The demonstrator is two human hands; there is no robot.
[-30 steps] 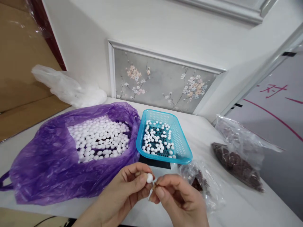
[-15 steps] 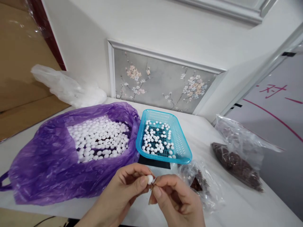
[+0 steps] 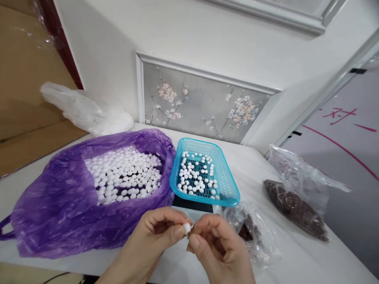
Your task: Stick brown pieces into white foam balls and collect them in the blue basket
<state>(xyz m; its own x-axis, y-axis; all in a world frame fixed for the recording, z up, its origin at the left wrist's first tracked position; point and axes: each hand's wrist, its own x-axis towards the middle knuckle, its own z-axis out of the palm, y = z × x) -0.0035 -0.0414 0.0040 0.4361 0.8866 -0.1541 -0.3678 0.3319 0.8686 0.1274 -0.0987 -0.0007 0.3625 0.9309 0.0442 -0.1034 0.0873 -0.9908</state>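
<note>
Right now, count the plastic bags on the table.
4: a purple bag of white balls at left; a whitish bag behind it; a large clear bag of brown bits at right; a small clear bag by the right hand.

One head-worn view looks forward and down across the table (image 3: 266, 165) toward the wall (image 3: 177, 35), hands close below.

A: white ball (image 3: 186, 227)?
B: Small, round, matte white. Pinched between thumb and forefinger tips of the left hand (image 3: 156, 233), half showing.
A: brown bit (image 3: 191, 230)?
B: Tiny, dark brown, mostly hidden in the fingertips of the right hand (image 3: 219, 249). Touching the ball's right side. Can't tell its shape.
</note>
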